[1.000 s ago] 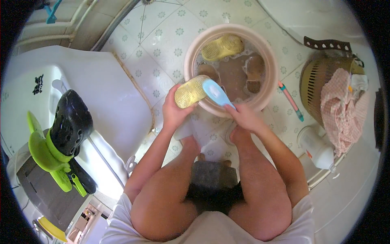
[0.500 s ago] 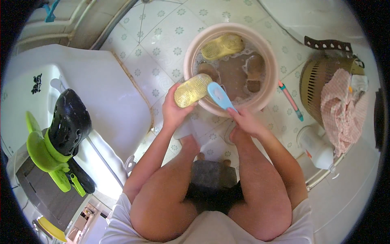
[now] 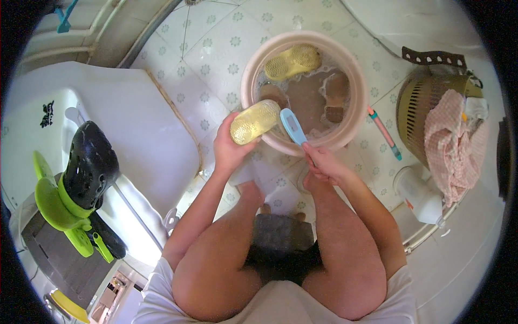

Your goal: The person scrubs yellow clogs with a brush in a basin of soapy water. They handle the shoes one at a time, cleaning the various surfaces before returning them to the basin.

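Observation:
My left hand (image 3: 229, 144) grips a pale yellow shoe (image 3: 253, 122) with its patterned sole turned up, over the near left rim of a pink basin (image 3: 250, 67). Closed round the handle of a light blue brush (image 3: 293, 127), my right hand (image 3: 324, 161) keeps it just right of the shoe's toe; whether the two touch I cannot tell. Murky brown, sudsy water fills the basin. A second yellow shoe (image 3: 292, 62) floats sole up at its far side. Brown shoes, partly under water, lie at the basin's right (image 3: 336, 96) and left (image 3: 273, 94).
Left of me stands a white tub (image 3: 124, 108), with black and lime-green clogs (image 3: 91, 162) near its edge. To the right are an olive basket (image 3: 413, 116) with a pink checked cloth (image 3: 450, 146), a white bottle (image 3: 418, 195) and a pink-and-teal stick (image 3: 384, 132) on the tiles.
The brush has shifted slightly right, away from the shoe's toe, and stands a little more upright. My left hand still holds the shoe in nearly the same place.

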Demonstrator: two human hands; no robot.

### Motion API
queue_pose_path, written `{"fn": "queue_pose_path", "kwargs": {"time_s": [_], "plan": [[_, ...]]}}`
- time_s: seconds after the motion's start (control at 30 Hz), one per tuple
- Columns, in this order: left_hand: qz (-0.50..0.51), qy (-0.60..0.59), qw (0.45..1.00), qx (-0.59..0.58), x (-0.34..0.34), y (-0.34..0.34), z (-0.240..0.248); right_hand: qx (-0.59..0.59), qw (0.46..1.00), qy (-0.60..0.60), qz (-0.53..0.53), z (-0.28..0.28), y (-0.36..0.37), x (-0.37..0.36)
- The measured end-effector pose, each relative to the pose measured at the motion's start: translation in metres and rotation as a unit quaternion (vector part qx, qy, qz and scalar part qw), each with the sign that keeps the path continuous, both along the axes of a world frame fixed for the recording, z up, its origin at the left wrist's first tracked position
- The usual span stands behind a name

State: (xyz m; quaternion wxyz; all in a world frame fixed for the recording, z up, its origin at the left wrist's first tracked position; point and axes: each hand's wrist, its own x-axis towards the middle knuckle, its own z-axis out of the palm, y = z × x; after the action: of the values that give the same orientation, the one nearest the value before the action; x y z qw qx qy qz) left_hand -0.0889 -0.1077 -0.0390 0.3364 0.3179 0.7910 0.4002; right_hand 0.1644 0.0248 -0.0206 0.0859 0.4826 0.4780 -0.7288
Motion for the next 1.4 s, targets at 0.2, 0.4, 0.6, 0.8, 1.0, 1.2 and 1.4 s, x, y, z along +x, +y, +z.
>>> {"fn": "queue_pose_path", "kwargs": {"time_s": [0.2, 0.4, 0.6, 0.8, 1.0, 1.2, 1.4], "plan": [[-0.025, 0.053, 0.998, -0.030, 0.010, 0.011, 0.013, -0.102, 0.994, -0.030, -0.022, -0.002, 0.052, -0.055], [-0.018, 0.010, 0.999, -0.032, 0.000, 0.003, 0.003, 0.001, 0.999, -0.019, 0.026, -0.005, 0.006, -0.006], [-0.028, 0.063, 0.997, -0.041, 0.006, 0.010, 0.016, 0.050, 0.998, -0.028, 0.010, -0.013, 0.009, -0.018], [-0.037, 0.070, 0.995, -0.056, 0.003, 0.009, 0.012, 0.013, 0.996, -0.043, 0.076, -0.010, 0.034, -0.037], [-0.033, 0.098, 0.994, -0.034, 0.004, 0.009, 0.017, 0.153, 0.987, -0.002, 0.048, -0.015, -0.015, 0.013], [-0.037, 0.101, 0.993, -0.050, 0.009, 0.016, 0.019, -0.006, 0.997, -0.046, 0.064, 0.005, 0.043, -0.065], [-0.046, 0.115, 0.991, -0.051, 0.001, 0.008, 0.017, 0.172, 0.982, 0.029, 0.077, -0.007, -0.014, -0.005]]}}
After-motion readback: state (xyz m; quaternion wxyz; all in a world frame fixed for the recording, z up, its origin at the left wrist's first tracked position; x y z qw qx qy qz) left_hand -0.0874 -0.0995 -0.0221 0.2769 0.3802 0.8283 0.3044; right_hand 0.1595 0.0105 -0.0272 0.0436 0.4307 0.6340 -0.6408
